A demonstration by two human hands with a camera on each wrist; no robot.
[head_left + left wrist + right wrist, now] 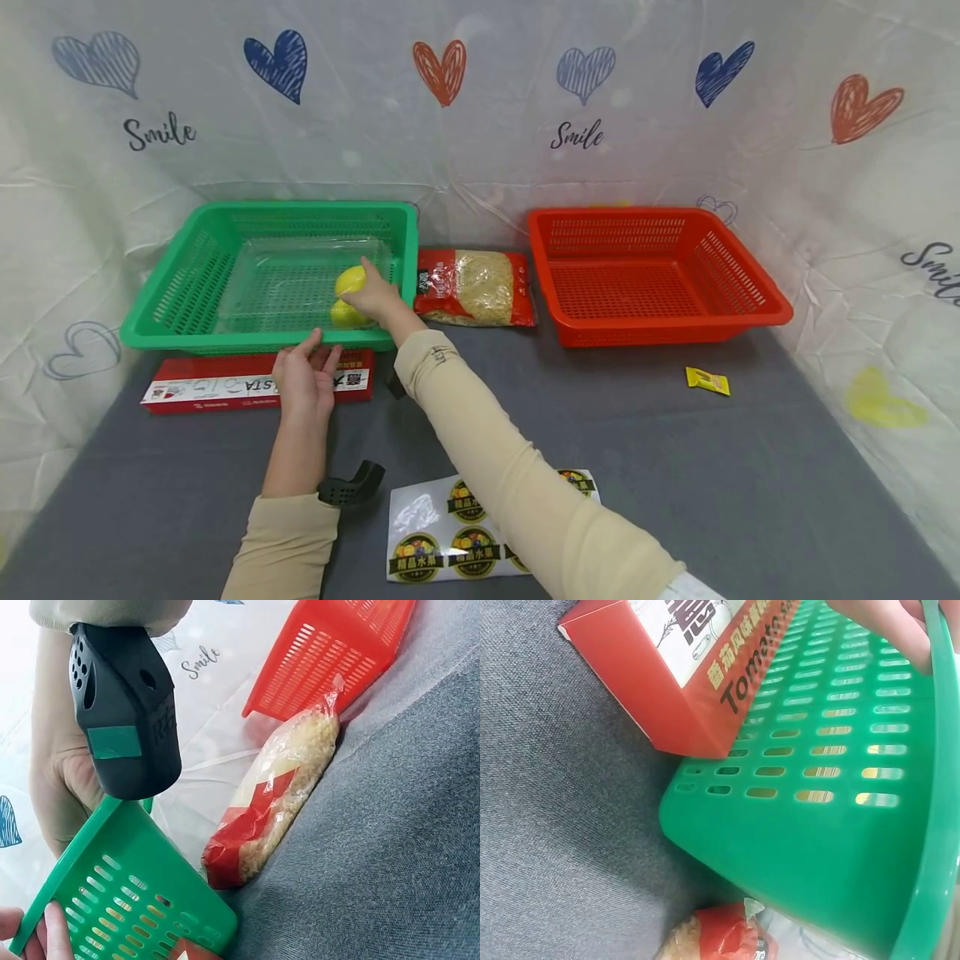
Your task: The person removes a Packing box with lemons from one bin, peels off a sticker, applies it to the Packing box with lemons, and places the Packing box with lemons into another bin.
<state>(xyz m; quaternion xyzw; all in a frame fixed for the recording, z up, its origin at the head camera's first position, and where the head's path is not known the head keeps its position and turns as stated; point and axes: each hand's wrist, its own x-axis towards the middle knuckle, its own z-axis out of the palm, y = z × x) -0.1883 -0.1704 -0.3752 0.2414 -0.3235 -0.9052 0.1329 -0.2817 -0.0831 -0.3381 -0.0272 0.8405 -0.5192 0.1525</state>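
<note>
Inside the green basket [270, 342] lies a clear plastic tray [300, 242], with two yellow lemons [347, 315] at its right end. My right hand [377, 298] reaches over the basket's front right and grips the upper lemon between thumb and fingers, just above the other one. At the front rim, my left hand [303, 379] pinches the edge, with fingers [56, 934] on the outer wall and the thumb on the other side. In the left wrist view the right hand is partly hidden behind a black wrist mount [127, 720].
A red pasta box [255, 404] lies before the green basket. To the right are a red and clear bag of pale dry food [480, 287], a red basket [667, 321] and a small yellow packet [707, 381]. A sticker sheet [427, 508] lies in front, partly under the right sleeve.
</note>
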